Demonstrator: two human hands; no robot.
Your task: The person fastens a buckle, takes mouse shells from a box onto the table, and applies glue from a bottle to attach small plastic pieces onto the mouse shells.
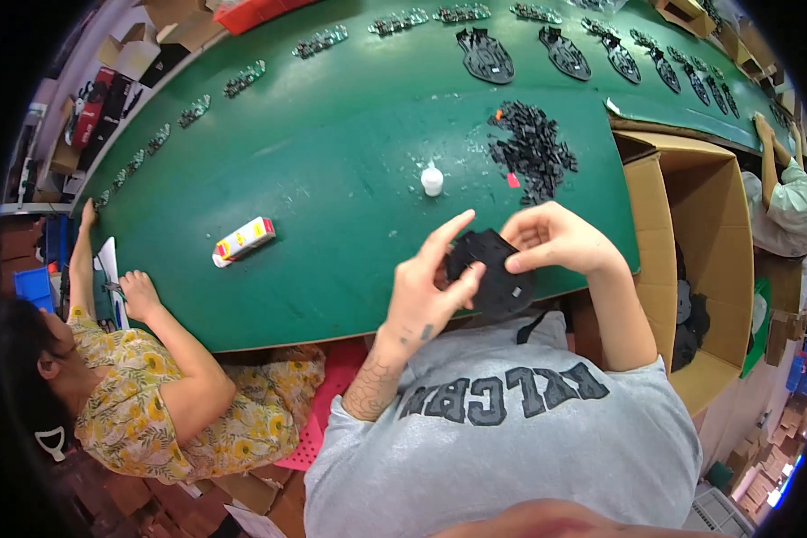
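A black plastic shell point(502, 282), rounded at its near end with a small pale label, is held up in front of my chest at the table's edge. My left hand point(435, 278) grips its left side between thumb and fingers, the index finger stretched out. At the shell's upper right, my right hand point(560, 240) has its thumb and fingers bent together against the rim. Whether a small part is between those fingertips I cannot tell. Beyond the hands lies a pile of small black plastic pieces point(533, 148). A small white bottle point(432, 182) with a nozzle stands left of the pile.
On the green table point(332, 179) lies a small carton point(244, 240). Green circuit boards point(320, 41) and black shells point(485, 57) line the far side. An open cardboard box point(704, 242) with black parts stands at right. One person point(161, 386) sits at left, another point(787, 202) far right.
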